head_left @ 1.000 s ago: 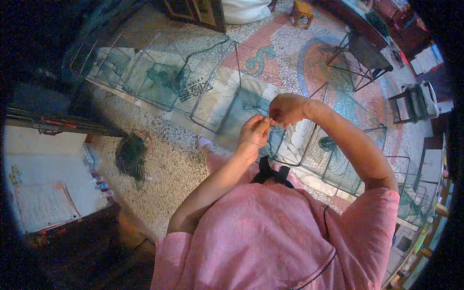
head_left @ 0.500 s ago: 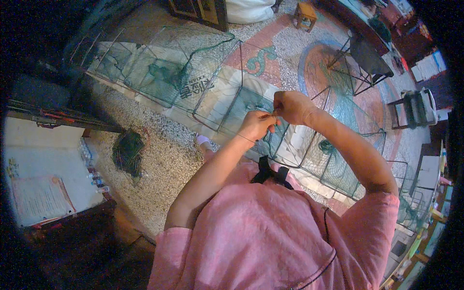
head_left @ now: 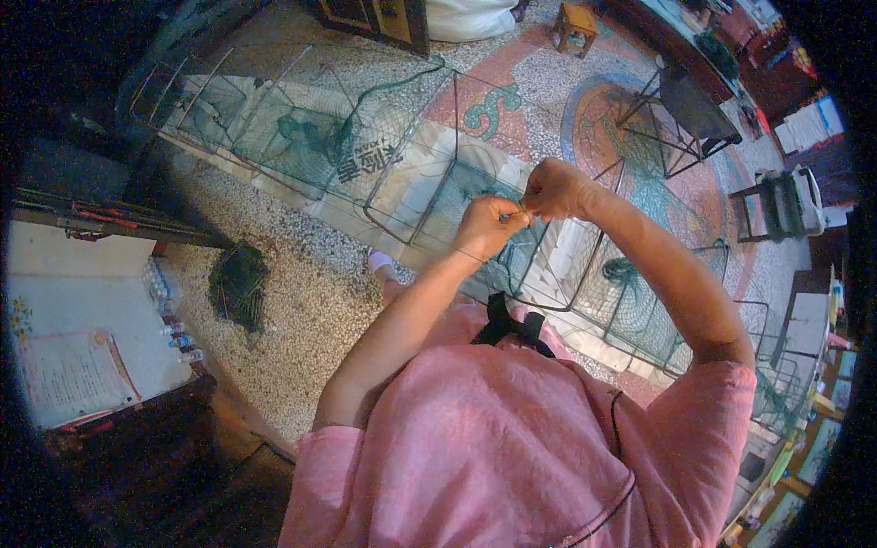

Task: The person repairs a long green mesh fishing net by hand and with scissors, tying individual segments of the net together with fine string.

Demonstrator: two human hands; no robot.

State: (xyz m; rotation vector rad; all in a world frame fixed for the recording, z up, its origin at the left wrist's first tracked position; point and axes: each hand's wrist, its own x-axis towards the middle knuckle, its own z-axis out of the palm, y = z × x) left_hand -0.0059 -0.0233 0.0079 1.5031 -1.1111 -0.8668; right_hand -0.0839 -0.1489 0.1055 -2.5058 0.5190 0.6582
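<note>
Close together in front of my chest, both hands are raised over a long green net trap (head_left: 320,128) with dark square frames, which stretches across the floor. My left hand (head_left: 489,224) is closed in a pinch, fingertips meeting those of the other hand. My right hand (head_left: 555,190) is curled with its fingers pressed together. Whatever lies between the fingertips is too small to make out. A thin dark line crosses my left wrist. Green mesh hangs below and beyond my hands, and a dark metal frame (head_left: 585,265) of the trap stands just right of them.
Pale sheeting (head_left: 338,215) lies under the trap. On the left are a dark bundle of netting (head_left: 239,285) and a table (head_left: 87,310) with papers. A wooden stool (head_left: 575,29) stands at the back, a dark folding chair (head_left: 699,110) and a second chair (head_left: 781,205) at the right.
Both hands have moved slightly up and away from me, staying together at the fingertips. My left hand's fingers have shifted their pinch. The trap looks much the same.
</note>
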